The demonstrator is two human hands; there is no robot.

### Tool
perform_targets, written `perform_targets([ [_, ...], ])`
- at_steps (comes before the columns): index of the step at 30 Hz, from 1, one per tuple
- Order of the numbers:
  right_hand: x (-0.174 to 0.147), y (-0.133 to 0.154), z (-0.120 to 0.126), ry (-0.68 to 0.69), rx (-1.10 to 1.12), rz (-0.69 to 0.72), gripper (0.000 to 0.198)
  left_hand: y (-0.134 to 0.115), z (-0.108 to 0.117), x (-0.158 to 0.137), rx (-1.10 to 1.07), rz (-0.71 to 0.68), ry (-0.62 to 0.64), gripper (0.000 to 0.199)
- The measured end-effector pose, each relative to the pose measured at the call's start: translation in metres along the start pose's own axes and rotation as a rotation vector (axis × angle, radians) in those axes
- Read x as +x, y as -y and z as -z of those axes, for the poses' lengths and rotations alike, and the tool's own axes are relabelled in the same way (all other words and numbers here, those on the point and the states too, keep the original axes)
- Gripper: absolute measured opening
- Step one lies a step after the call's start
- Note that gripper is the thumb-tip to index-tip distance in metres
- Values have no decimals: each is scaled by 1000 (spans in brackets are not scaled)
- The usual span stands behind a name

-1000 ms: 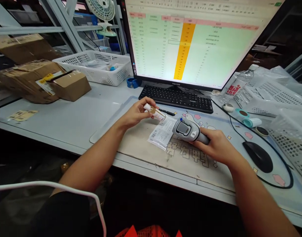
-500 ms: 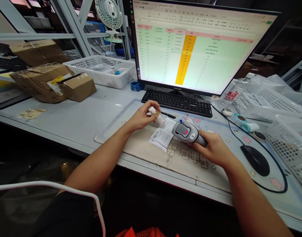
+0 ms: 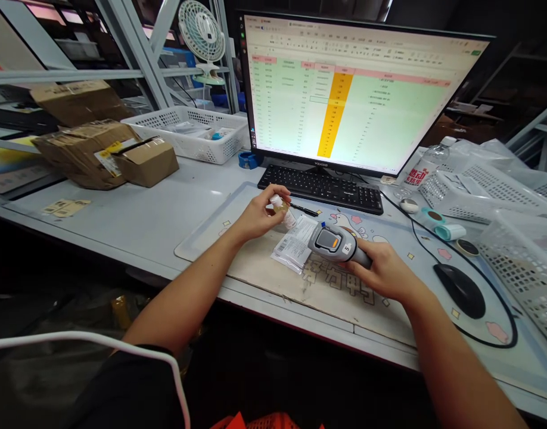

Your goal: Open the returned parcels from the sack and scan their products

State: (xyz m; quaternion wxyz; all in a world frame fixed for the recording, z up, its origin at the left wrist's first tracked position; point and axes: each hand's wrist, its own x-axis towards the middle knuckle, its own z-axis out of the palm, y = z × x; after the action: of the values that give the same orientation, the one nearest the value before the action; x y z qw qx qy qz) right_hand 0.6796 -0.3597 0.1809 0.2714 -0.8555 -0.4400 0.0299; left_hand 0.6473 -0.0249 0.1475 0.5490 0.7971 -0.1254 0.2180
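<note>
My left hand (image 3: 262, 215) is closed around a small bottle (image 3: 283, 210) with a white cap, tilted so its labelled side faces right. In my right hand (image 3: 383, 265) is a grey barcode scanner (image 3: 335, 243), its head pointing left at the bottle and a small orange light showing on top. Beneath the scanner's nose and the bottle lies a flat packet (image 3: 291, 249) with printed text and a barcode. A black pen (image 3: 304, 209) rests just behind the bottle.
A monitor (image 3: 367, 89) showing a spreadsheet stands behind a black keyboard (image 3: 318, 189). To the right are a mouse (image 3: 460, 290), a plastic bottle (image 3: 428, 164) and white baskets (image 3: 515, 250). Cardboard boxes (image 3: 86, 154) and a white basket (image 3: 184, 143) sit at the left. A white cable (image 3: 81, 336) crosses low in front.
The light on the scanner has gone from red to orange. The bottle has turned slightly in my left hand, and the scanner has shifted a little left. The view has tilted slightly.
</note>
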Motion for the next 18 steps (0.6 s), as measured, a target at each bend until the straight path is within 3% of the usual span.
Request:
perform_targets([
  [6, 0, -2, 0, -2, -2, -13, 19, 1, 0, 0, 61, -20, -1, 36],
  [12, 2, -5, 0, 11, -33, -71, 18, 11, 10, 2, 436, -82, -144, 42],
  [18, 7, -2, 13, 85, 28, -113, 31, 19, 15, 1, 589, -1, -29, 49],
])
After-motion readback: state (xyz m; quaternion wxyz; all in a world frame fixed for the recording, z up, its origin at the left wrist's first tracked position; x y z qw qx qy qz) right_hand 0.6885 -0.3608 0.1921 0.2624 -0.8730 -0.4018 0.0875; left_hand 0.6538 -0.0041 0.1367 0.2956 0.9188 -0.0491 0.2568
